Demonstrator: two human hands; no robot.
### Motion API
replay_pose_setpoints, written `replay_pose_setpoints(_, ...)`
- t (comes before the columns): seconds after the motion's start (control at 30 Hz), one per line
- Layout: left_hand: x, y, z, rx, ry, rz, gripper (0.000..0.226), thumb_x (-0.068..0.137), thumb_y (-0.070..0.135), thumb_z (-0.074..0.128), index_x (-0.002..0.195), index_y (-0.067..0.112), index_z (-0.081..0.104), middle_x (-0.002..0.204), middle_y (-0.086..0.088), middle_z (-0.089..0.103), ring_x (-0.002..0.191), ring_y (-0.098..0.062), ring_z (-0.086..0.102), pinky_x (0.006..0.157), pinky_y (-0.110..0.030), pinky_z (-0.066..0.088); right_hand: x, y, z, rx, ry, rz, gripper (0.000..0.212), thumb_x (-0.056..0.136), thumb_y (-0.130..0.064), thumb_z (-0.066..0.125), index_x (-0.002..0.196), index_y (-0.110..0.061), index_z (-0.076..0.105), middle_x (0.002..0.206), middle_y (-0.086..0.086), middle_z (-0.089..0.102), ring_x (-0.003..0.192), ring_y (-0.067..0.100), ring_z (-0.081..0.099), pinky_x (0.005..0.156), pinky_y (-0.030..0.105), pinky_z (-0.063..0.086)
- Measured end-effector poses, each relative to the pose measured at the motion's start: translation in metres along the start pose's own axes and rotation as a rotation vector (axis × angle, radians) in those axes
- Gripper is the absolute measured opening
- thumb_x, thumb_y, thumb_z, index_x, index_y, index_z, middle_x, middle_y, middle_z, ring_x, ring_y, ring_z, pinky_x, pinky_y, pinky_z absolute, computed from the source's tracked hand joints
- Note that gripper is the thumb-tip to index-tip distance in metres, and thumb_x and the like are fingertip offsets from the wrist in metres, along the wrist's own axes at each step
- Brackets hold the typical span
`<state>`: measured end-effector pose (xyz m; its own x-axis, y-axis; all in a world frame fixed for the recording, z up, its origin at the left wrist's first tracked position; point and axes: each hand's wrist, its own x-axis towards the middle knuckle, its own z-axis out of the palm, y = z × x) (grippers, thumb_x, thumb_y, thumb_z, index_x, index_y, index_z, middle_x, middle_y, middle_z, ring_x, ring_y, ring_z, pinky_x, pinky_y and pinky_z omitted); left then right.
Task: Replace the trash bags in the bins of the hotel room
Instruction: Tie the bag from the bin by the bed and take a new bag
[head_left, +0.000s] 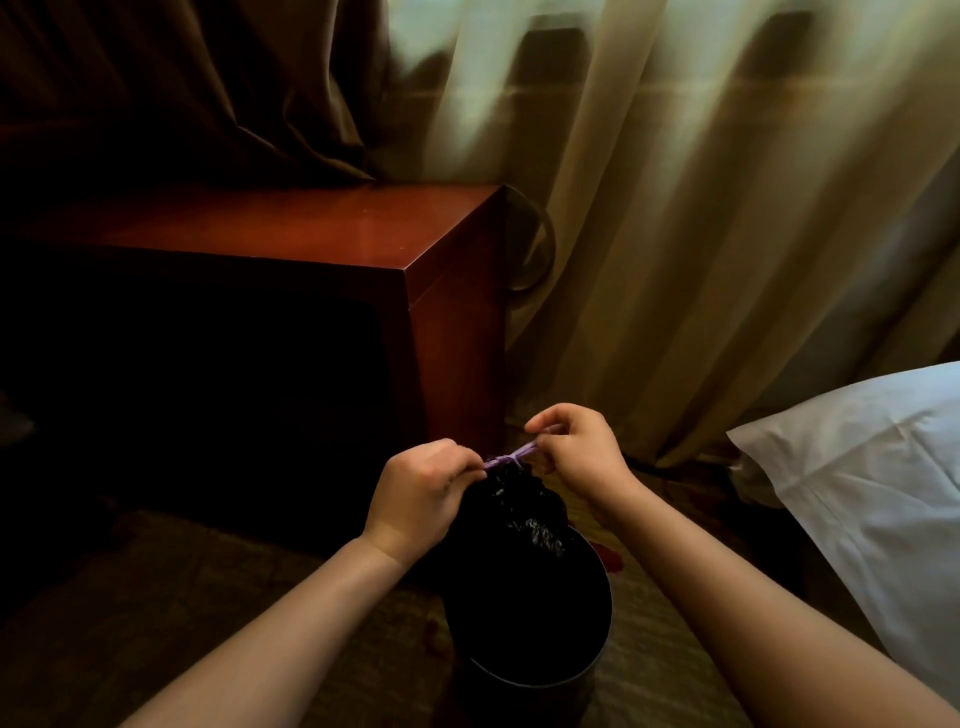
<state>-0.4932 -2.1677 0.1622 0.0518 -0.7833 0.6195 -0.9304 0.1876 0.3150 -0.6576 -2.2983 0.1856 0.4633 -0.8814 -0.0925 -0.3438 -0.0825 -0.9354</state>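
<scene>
A round dark bin (587, 639) stands on the carpet at the bottom centre. A black trash bag (519, 512) rises out of it, its mouth gathered tight. A purple drawstring (506, 460) is knotted across the gathered top. My left hand (421, 488) pinches the string's left end, fingers curled. My right hand (576, 449) pinches the right end, just above and to the right of the bag. The string is stretched taut between both hands. The bag's lower part is hidden inside the bin.
A reddish wooden side table (311, 234) stands close behind the bin on the left. Beige curtains (701, 234) hang behind it down to the floor. A white pillow (872, 467) on the bed juts in at the right. Patterned carpet (234, 582) surrounds the bin.
</scene>
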Motion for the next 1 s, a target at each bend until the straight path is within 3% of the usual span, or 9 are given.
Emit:
replay_pose_setpoints(0.07,-0.01,-0.01,0.004,0.018,-0.03,-0.026,0.003,0.083,0.015,0.074,0.085,0.017,0.074,0.079,0.005,0.069,0.07,-0.011,0.066,0.064,-0.027,0.055,0.006,0.012,-0.005,-0.137,0.047,0.011,0.025,0.093,-0.003,0.051,0.089,-0.023,0.066,0.094,0.004,0.067,0.071,0.021,0.064,0.068,0.041,0.055)
replay_pose_setpoints(0.23,-0.045,-0.03,0.016,0.095,-0.187,-0.092,0.01,0.079,0.013,0.079,0.085,0.02,0.074,0.078,0.007,0.068,0.07,-0.01,0.066,0.062,-0.027,0.057,0.002,0.039,-0.02,-0.487,0.138,0.03,0.023,0.093,-0.006,0.05,0.089,-0.026,0.059,0.096,-0.003,0.066,0.086,0.02,0.063,0.077,0.04,0.054)
replay_pose_setpoints(0.4,-0.059,-0.038,0.019,0.111,-0.203,-0.169,0.008,0.082,0.017,0.077,0.087,0.023,0.073,0.08,0.01,0.068,0.073,-0.007,0.065,0.063,-0.024,0.056,0.0,0.063,-0.035,-0.476,0.133,0.08,0.02,0.098,-0.008,0.044,0.101,-0.022,0.058,0.1,-0.001,0.063,0.084,0.018,0.061,0.078,0.041,0.054)
replay_pose_setpoints(0.53,-0.052,-0.028,0.028,0.049,-0.228,-0.321,0.008,0.085,0.028,0.072,0.093,0.029,0.071,0.086,0.015,0.063,0.079,-0.003,0.061,0.069,-0.028,0.055,-0.004,0.068,-0.031,-0.314,0.069,0.107,0.022,0.097,-0.006,0.048,0.1,-0.022,0.062,0.102,0.001,0.064,0.081,0.02,0.062,0.067,0.038,0.051)
replay_pose_setpoints(0.63,-0.051,-0.016,0.036,-0.192,-0.296,-0.497,0.037,0.074,0.037,0.073,0.111,0.032,0.066,0.103,0.014,0.06,0.094,-0.003,0.06,0.084,-0.032,0.054,-0.012,0.07,-0.019,-0.285,0.005,0.101,0.023,0.094,-0.005,0.054,0.094,-0.024,0.066,0.093,0.001,0.068,0.08,0.026,0.069,0.072,0.045,0.056)
replay_pose_setpoints(0.7,-0.052,-0.004,0.042,-0.245,-0.406,-0.553,0.067,0.068,0.052,0.07,0.131,0.034,0.053,0.123,0.012,0.05,0.11,-0.007,0.056,0.094,-0.032,0.05,-0.016,0.075,-0.009,-0.349,-0.049,0.068,0.023,0.09,-0.008,0.058,0.091,-0.03,0.067,0.095,-0.002,0.066,0.084,0.02,0.068,0.074,0.041,0.057)
replay_pose_setpoints(0.8,-0.055,0.008,0.053,-0.066,-0.531,-0.602,0.097,0.066,0.071,0.068,0.148,0.04,0.026,0.14,0.011,0.034,0.129,-0.012,0.042,0.101,-0.034,0.044,-0.02,0.08,0.001,-0.42,-0.118,-0.006,0.033,0.083,-0.005,0.059,0.104,-0.03,0.066,0.108,-0.007,0.057,0.098,0.009,0.06,0.078,0.023,0.051)
replay_pose_setpoints(0.87,-0.055,0.013,0.063,0.037,-0.54,-0.676,0.105,0.066,0.074,0.067,0.151,0.036,0.02,0.145,0.006,0.035,0.134,-0.018,0.037,0.104,-0.037,0.041,-0.022,0.081,0.006,-0.435,-0.153,-0.044,0.044,0.081,-0.006,0.061,0.12,-0.026,0.062,0.118,-0.009,0.051,0.11,0.008,0.056,0.085,0.015,0.046)
replay_pose_setpoints(1.0,-0.051,0.021,0.082,0.005,-0.32,-0.85,0.071,0.08,0.049,0.073,0.14,0.031,0.04,0.131,0.004,0.056,0.12,-0.017,0.053,0.097,-0.033,0.047,-0.023,0.084,0.016,-0.555,-0.234,-0.074,0.068,0.08,-0.014,0.066,0.144,-0.028,0.046,0.148,-0.009,0.04,0.138,0.018,0.036,0.109,0.027,0.034)
